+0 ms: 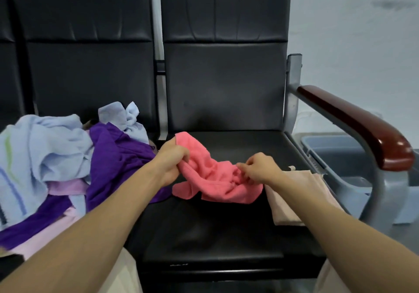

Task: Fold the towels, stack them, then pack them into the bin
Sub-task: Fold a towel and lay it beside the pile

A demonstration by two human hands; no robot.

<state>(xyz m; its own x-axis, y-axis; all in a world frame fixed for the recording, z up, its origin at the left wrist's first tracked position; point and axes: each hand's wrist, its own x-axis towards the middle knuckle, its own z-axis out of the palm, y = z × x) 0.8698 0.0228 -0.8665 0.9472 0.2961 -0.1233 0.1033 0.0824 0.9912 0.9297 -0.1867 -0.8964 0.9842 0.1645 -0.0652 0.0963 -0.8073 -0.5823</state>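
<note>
— At centre frame, on the black seat [215, 236]: pink towel [213, 179], bunched, stretched lengthwise left to right?
— Yes. Gripped at its left end by left hand [172, 163], curled round the cloth; pinched at right end by right hand [260, 169]. Needs spreading flat first. Far right: bin [337, 152], nearer right hand

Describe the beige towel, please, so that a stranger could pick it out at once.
Find the black seat with the red-brown armrest. At its right edge, partly under the right forearm, lies the beige towel. It alone lies flat; the pink towel is crumpled in the left hand and right hand, the others heaped further left.
</note>
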